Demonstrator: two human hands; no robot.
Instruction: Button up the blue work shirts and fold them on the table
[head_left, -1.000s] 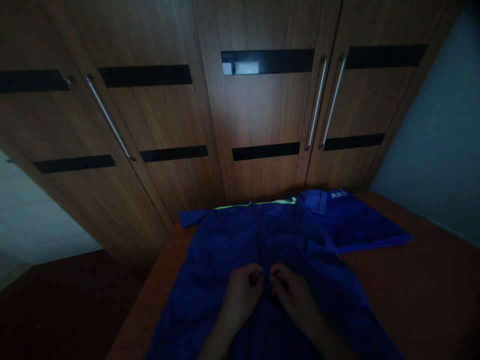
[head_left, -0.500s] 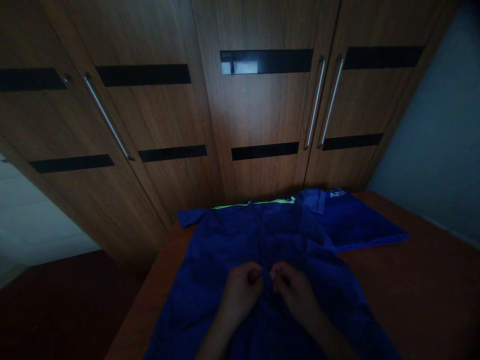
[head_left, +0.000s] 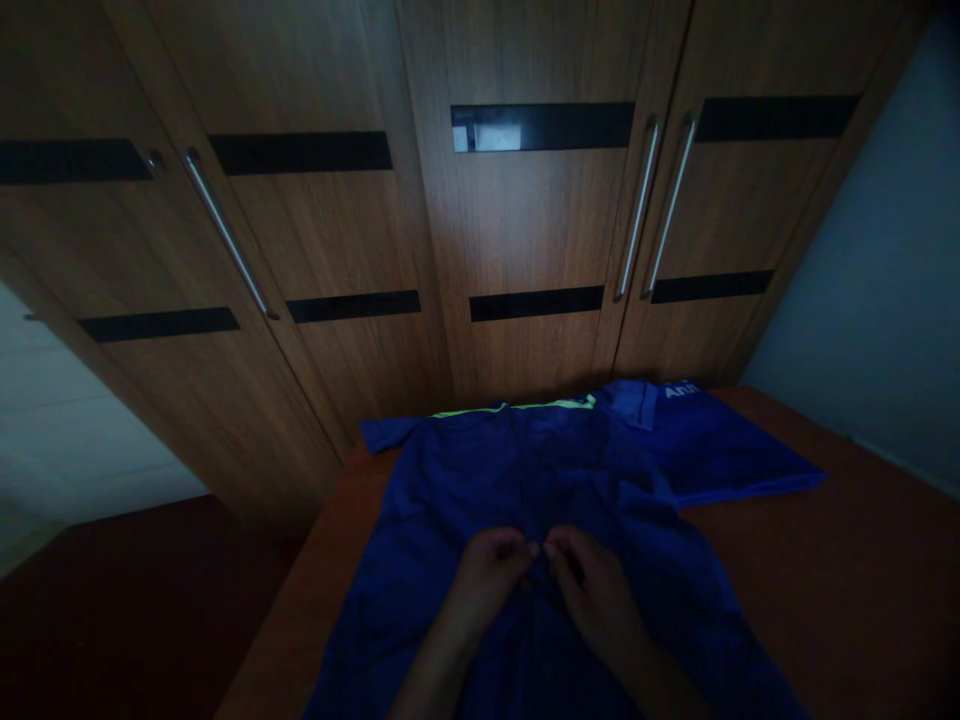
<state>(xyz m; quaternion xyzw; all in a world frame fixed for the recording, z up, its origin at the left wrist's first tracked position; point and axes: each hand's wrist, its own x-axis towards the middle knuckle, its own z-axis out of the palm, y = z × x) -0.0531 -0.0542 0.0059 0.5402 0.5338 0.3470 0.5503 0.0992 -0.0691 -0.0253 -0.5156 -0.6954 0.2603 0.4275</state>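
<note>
A dark blue work shirt lies spread out front side up, with lime-green strips along its far edge and a seam or opening down its middle. Over this centre line, my left hand pinches the cloth edge between thumb and forefinger. My right hand is closed in a similar pinch right beside it, and the two sets of fingertips almost touch. Dim light hides whether a button or other small fastener sits between them.
Under the shirt is a reddish-brown surface. A folded bright blue cloth bag or garment with white lettering lies at the far right, partly under a sleeve. Behind stands a wooden wardrobe with metal handles; a pale wall borders the right.
The fingertips of both hands have come closer together at the shirt's centre line. The whole view has shifted slightly, while the shirt and folded cloth stay in place.
</note>
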